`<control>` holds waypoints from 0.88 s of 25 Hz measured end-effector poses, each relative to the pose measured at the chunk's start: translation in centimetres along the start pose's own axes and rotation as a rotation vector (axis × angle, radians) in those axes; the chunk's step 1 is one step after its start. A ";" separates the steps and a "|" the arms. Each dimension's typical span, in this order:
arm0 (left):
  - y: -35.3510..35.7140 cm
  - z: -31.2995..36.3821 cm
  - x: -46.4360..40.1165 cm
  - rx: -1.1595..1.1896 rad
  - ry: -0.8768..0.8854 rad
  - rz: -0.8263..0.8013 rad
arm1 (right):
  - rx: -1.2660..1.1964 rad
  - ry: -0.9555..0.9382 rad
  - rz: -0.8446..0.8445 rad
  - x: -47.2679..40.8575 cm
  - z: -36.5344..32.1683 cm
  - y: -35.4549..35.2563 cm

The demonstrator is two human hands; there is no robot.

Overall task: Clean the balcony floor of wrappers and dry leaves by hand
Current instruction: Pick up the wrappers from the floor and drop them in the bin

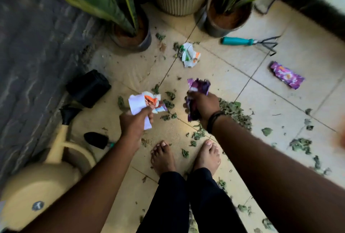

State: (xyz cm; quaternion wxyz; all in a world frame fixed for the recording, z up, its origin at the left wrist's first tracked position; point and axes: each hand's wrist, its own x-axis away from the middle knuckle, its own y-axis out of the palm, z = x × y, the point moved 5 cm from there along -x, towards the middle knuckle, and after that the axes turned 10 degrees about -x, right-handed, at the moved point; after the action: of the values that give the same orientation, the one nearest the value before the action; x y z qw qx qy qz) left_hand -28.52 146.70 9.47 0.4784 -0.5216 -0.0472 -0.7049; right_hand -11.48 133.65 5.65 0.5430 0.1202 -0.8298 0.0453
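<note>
The clean-up is judged to be at an early stage: two wrappers are already lifted off the balcony floor (214,76), while much is left on it. A crumpled white and orange wrapper (143,105) is gripped in the left hand (135,122), the fingers curled round its lower edge, and a creased purple wrapper (197,91) is clutched in the right hand (204,106), the fingers closed round its middle so that foil sticks out above and below the fist. Both are held just in front of the bare feet (184,156), which serve as the landmark here. Still to be picked up are a crushed white, green and orange wrapper (189,54), lying well ahead of the feet near the plant pots (226,19), and a flattened purple packet (286,77), far ahead and to the right of the feet. The dry leaves (237,113) appear untouched: shrivelled, grey-green bits are scattered all round the feet, with the thickest heap just right of the right hand. No bin or bag for the litter can be identified with certainty.
</note>
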 end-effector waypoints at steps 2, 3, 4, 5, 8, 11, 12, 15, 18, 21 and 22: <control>-1.0 2.9 6.2 -0.060 0.012 -0.125 | -0.057 0.049 -0.099 6.6 -1.9 -1.1; -1.2 4.7 10.0 -0.072 0.035 -0.217 | -0.090 0.067 -0.133 10.6 -3.5 -1.8; -1.4 7.0 14.0 -0.071 0.057 -0.337 | -0.139 0.086 -0.152 14.8 -5.5 -2.5; -1.4 9.4 18.1 -0.104 0.068 -0.438 | -0.190 0.098 -0.165 19.0 -7.4 -3.1; -1.7 16.0 30.1 -0.247 0.123 -0.654 | -0.385 0.035 -0.162 32.0 -14.3 -6.5; -2.5 21.4 41.7 -0.379 0.189 -0.782 | -0.604 -0.087 -0.205 44.6 -19.2 -11.2; -2.4 22.7 44.8 -0.436 0.220 -0.803 | -0.646 -0.152 -0.220 48.3 -20.2 -12.8; -1.7 25.3 52.5 -0.665 0.370 -0.883 | -0.688 -0.330 -0.182 55.6 -21.0 -17.3; 0.6 25.1 59.6 -0.874 0.506 -0.996 | -0.765 -0.441 0.005 59.6 -19.6 -22.5; 4.4 23.7 65.7 -1.041 0.602 -1.069 | -0.981 -0.482 0.250 61.8 -17.0 -28.9; 5.9 23.1 67.2 -1.069 0.609 -1.098 | -1.073 -0.488 0.303 62.4 -16.1 -31.1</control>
State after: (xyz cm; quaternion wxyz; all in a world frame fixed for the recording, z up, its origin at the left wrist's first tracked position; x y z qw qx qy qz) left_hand -8.16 114.54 69.82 -0.2553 -0.3677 0.1782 -0.8763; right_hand -13.20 97.45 67.34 0.3094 -0.2827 -0.8453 -0.3314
